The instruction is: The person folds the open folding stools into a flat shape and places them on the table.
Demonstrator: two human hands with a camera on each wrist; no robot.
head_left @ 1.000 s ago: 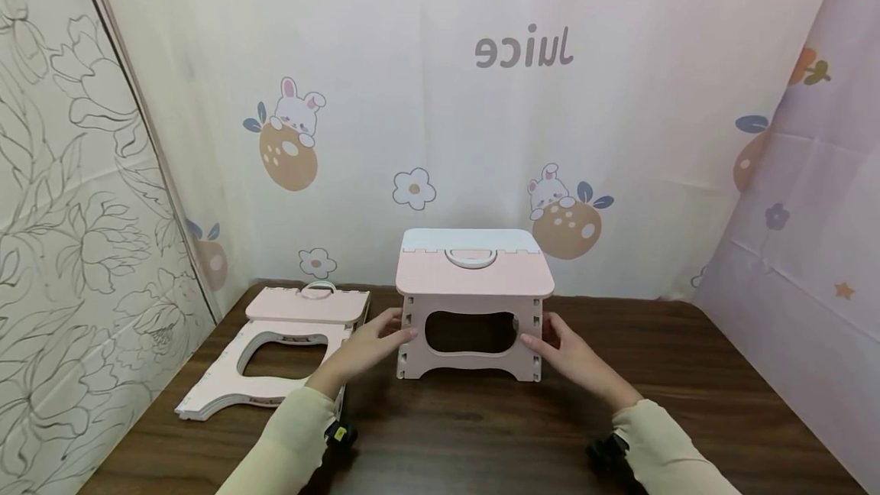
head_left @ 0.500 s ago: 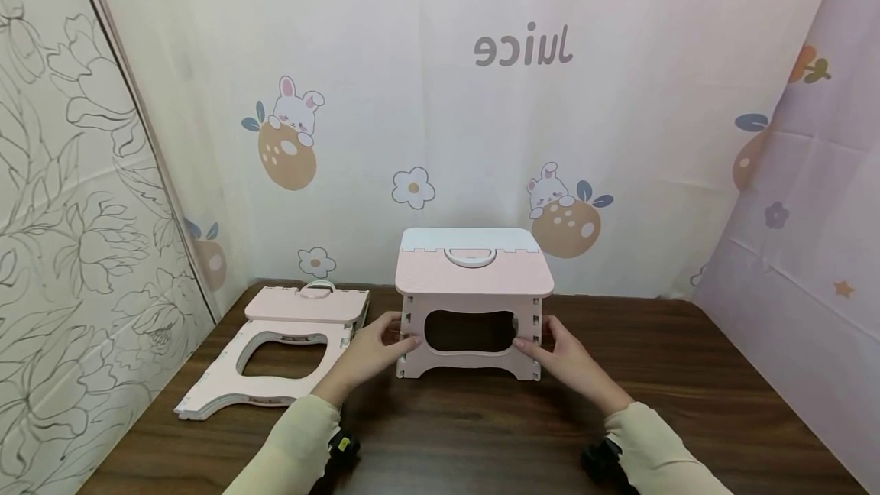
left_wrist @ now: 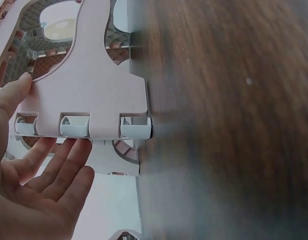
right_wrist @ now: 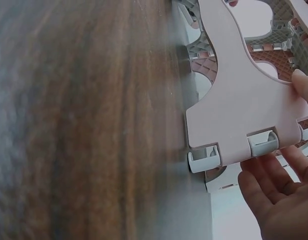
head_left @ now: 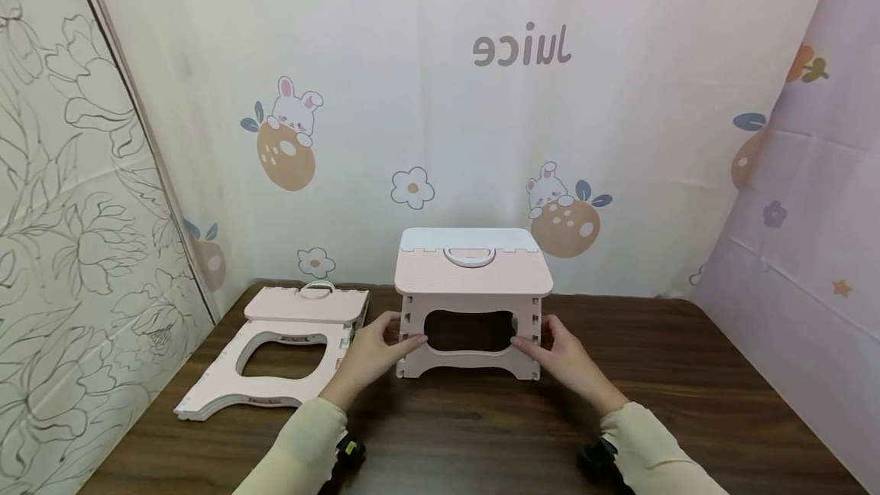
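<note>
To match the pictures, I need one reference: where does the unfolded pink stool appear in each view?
Head: the unfolded pink stool stands in the lower half, just right of centre.
Left wrist: upper left, cut off, its front left leg showing.
Right wrist: upper right, cut off, its front right leg showing.
Shared landmark: the brown tabletop.

Sleeved forearms (head_left: 296, 445) are extended toward the far edge of the counter (head_left: 694, 380), angled inward. The left hand (head_left: 374, 346) and right hand (head_left: 562, 350) are held opposite each other, palms turned inward; in both, the thumb (left_wrist: 16, 92) is set apart from slightly bent fingers (left_wrist: 73, 161).
</note>
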